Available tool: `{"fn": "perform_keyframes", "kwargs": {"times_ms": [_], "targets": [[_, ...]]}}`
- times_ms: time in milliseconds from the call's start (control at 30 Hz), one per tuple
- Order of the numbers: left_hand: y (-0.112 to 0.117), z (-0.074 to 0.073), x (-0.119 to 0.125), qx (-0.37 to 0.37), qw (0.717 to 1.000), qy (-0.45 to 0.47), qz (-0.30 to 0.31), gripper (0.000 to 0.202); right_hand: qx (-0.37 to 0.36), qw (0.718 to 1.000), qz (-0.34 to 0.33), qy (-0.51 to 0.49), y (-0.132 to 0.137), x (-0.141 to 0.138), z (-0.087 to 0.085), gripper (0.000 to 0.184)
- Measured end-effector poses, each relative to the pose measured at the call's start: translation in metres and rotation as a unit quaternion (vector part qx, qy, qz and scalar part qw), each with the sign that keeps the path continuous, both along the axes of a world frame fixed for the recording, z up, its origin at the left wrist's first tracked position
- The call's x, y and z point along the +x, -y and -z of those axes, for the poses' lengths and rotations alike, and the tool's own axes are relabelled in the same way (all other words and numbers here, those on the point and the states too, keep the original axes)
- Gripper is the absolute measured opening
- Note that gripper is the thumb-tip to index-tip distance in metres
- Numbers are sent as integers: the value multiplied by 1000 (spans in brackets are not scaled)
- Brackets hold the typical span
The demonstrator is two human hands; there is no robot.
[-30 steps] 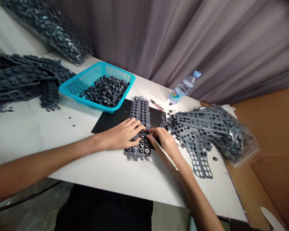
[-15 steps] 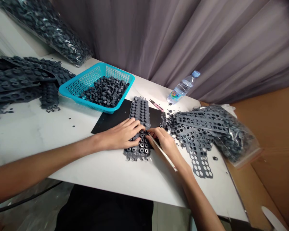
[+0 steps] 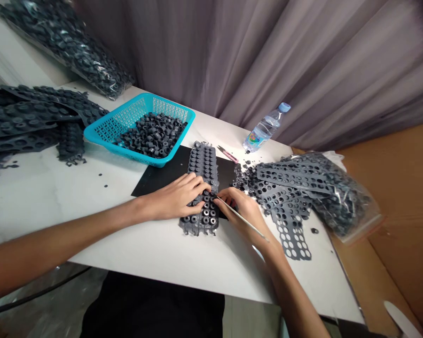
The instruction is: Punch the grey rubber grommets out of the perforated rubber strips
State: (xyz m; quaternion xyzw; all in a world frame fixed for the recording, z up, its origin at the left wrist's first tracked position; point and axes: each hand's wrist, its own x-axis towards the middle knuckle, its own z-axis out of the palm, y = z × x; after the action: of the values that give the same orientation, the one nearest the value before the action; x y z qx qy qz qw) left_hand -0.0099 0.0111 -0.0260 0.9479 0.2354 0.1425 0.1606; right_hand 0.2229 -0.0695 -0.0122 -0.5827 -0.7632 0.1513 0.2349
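A dark grey rubber sheet [image 3: 203,164] studded with small rings lies on a black mat [image 3: 164,173] in the middle of the white table [image 3: 56,197]. My left hand [image 3: 176,197] lies on the sheet with its fingers pressed flat on the rings. My right hand [image 3: 241,206] is closed round a thin metal pick [image 3: 243,218], whose tip touches the sheet beside my left fingertips.
A turquoise basket [image 3: 109,126] holds loose grey rings. Punched-out sheets [image 3: 289,197] and a clear bag of scrap [image 3: 345,206] lie right. More ring sheets [image 3: 24,117] pile up left, a bag of rings [image 3: 74,42] behind. A water bottle [image 3: 264,129] and pink snips [image 3: 227,154] lie near the curtain.
The pick in my right hand has tilted flatter, its far end swinging outward to the right. My left hand stays pressed on the sheet.
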Motion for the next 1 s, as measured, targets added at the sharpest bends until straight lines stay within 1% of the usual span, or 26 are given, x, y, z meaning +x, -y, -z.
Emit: {"fn": "perform_keyframes", "kwargs": {"times_ms": [200, 333, 467, 633, 767, 900, 1000], "targets": [[-1, 0, 0, -13, 1000, 4, 2, 37, 0, 1000, -8, -12, 1, 3, -4, 17], [0, -1, 0, -20, 1000, 8, 4, 38, -20, 999, -21, -29, 0, 5, -8, 16], [0, -4, 0, -28, 1000, 6, 1, 36, -13, 999, -12, -41, -1, 5, -6, 18], [0, -4, 0, -30, 1000, -2, 2, 36, -5, 999, -29, -23, -3, 4, -2, 14], [0, -2, 0, -25, 1000, 1, 4, 38, 10, 1000, -29, -6, -3, 3, -2, 12], [-1, -1, 0, -23, 1000, 1, 6, 39, 17, 999, -25, 18, -4, 2, 1, 14], [-1, 0, 0, -20, 1000, 1, 2, 39, 43, 997, -25, 57, -7, 2, 8, 18]]}}
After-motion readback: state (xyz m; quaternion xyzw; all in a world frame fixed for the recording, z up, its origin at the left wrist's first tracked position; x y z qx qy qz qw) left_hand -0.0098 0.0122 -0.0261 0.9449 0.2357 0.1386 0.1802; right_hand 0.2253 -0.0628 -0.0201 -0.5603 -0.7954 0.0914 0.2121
